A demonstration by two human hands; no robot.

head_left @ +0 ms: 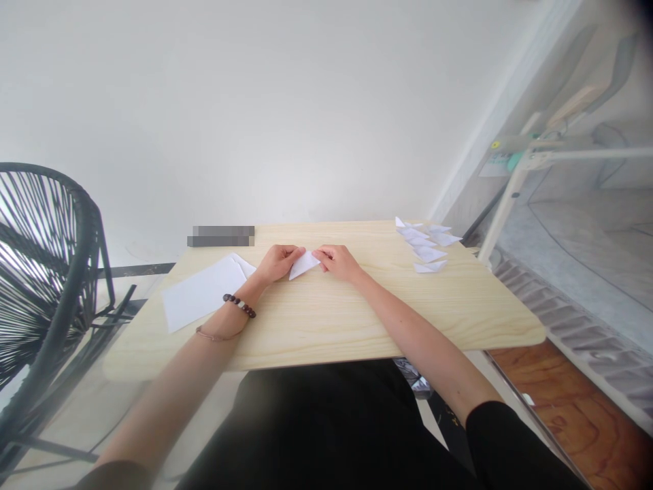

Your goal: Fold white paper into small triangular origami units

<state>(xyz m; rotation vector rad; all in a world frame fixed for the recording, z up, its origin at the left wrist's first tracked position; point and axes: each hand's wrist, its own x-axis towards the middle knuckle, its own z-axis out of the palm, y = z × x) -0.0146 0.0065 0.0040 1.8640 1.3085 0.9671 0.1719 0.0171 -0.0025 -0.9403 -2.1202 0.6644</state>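
Note:
A small folded piece of white paper point(303, 265) is held just above the middle of the table, pinched from both sides. My left hand point(279, 262) grips its upper left part between thumb and fingers. On the opposite side, my right hand point(337, 261) pinches the right corner. Left of my hands lie flat white paper sheets point(204, 292), partly covered by my left wrist. Several folded white paper boats point(428, 253) sit in a cluster at the table's far right.
The light wooden table point(316, 327) stands against a white wall. A dark woven chair point(76, 224) is at the left. To the right, a white metal frame point(505, 211) rises beside the table edge. A blurred-out grey patch point(222, 237) covers something at the back left.

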